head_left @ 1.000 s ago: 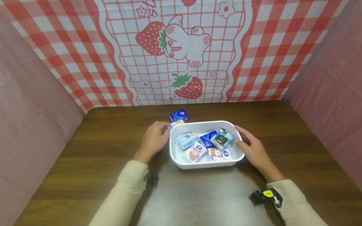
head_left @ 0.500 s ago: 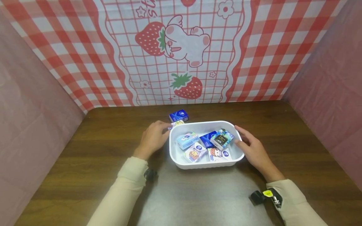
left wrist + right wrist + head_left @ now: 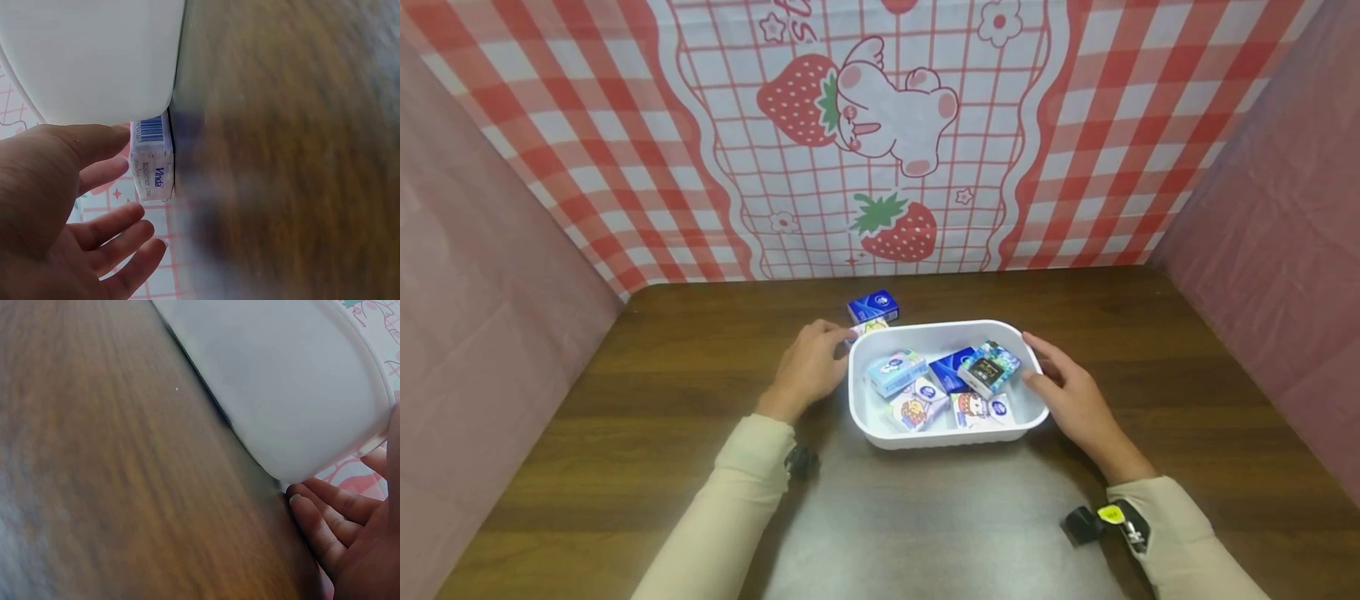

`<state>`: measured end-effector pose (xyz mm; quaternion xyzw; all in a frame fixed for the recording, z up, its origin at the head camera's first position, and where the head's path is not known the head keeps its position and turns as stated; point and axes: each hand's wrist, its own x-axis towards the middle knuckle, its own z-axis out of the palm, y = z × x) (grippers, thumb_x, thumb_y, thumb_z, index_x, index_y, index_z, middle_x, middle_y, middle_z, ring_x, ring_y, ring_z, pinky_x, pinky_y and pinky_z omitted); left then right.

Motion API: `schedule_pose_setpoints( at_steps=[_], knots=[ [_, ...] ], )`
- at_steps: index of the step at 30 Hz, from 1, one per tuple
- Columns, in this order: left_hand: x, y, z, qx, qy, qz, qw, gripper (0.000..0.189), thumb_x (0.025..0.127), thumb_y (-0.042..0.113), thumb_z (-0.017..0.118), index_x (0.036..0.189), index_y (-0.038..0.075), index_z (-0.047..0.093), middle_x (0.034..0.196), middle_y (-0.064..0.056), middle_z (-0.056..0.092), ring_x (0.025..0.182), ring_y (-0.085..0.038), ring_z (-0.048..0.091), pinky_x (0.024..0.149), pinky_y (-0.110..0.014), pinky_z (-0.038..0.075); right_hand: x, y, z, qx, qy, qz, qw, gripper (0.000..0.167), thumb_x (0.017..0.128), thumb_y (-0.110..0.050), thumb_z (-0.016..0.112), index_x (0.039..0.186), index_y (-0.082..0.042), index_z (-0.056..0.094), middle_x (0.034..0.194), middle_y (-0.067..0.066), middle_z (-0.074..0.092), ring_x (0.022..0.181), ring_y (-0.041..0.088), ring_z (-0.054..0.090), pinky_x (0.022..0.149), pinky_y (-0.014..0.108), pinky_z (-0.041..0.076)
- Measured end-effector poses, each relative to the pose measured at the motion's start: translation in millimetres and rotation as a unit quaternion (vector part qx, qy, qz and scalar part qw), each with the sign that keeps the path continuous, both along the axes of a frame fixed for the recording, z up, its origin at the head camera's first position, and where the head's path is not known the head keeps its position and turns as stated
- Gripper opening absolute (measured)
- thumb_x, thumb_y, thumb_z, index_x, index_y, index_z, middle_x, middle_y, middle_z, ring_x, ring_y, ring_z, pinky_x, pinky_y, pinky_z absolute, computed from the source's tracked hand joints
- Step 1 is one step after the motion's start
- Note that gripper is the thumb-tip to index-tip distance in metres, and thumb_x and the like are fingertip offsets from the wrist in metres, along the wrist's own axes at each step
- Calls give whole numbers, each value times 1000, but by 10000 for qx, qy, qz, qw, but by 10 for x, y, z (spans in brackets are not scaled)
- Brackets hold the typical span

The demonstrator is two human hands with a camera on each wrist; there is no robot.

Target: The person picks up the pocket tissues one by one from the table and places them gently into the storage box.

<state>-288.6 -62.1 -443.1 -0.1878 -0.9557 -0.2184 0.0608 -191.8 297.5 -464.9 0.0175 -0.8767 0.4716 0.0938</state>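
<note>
A white plastic basin (image 3: 949,440) holds several small tissue packs: a light blue one (image 3: 897,373), a dark blue one (image 3: 950,372), a flowery one with a black label (image 3: 991,368) and white ones with cartoon prints. My right hand (image 3: 1070,400) holds the basin's right end, thumb at the rim and other fingers along the outside. Beside the left end is my left hand (image 3: 808,367), fingers loosely spread. Its thumb and index finger are close to a lilac-white Vinda tissue pack (image 3: 154,169), which stands on the table behind the basin's left corner, partly hidden by it.
Another dark blue tissue pack (image 3: 873,307) lies behind the lilac-white one. The brown wooden table (image 3: 625,400) ends at a red-and-white strawberry cloth (image 3: 895,217) at the back. Pink cloth walls (image 3: 490,300) flank both sides.
Almost nothing differs; my left hand shifts very slightly beside the basin. The basin, the packs and my right hand stay where they were.
</note>
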Motion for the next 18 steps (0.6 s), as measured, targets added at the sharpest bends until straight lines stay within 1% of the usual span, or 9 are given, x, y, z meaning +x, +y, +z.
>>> schedule_pose_setpoints(
  at_steps=[3,7,9,12,16,18],
  knots=[
    [0,10,-5,-5,-38,0,10000,37,92,26,71,127,15,69,127,-11,59,116,-28,55,94,-49,50,2,0,-2,2,-4,-1,10000,55,101,-26,58,154,-21,43,131,25,59,111,37,59,73,25,54],
    [-4,22,-7,-7,-162,25,9999,38,92,26,71,128,15,69,130,-11,58,119,-29,54,96,-50,49,2,-4,-4,-11,7,17,10000,54,101,-25,58,154,-21,43,132,26,59,112,38,59,74,25,54],
    [-13,26,-9,-14,-170,-1,9999,38,92,26,71,128,14,68,132,-12,57,121,-29,53,98,-51,48,-1,-7,-5,-11,10,16,10000,54,101,-25,57,153,-20,43,132,26,59,113,38,59,74,24,54],
    [-35,33,-10,-64,-116,-105,9999,39,91,25,71,128,14,68,137,-11,57,126,-30,52,102,-51,45,-10,-10,-9,2,45,-10,10000,54,101,-25,58,153,-20,44,131,25,60,112,37,59,74,23,53],
    [-74,48,-13,-315,20,-327,9990,40,92,23,71,131,13,66,142,-10,56,131,-30,50,108,-49,41,-16,-11,-11,12,123,-40,9999,54,101,-24,59,152,-19,45,128,26,62,111,36,60,73,22,53],
    [-87,57,-14,-457,28,-393,9982,42,93,22,69,133,13,64,145,-10,54,133,-30,49,109,-48,39,-14,-9,-10,3,120,-37,9999,54,101,-24,59,152,-18,45,127,26,62,110,36,60,72,23,53]
  ],
)
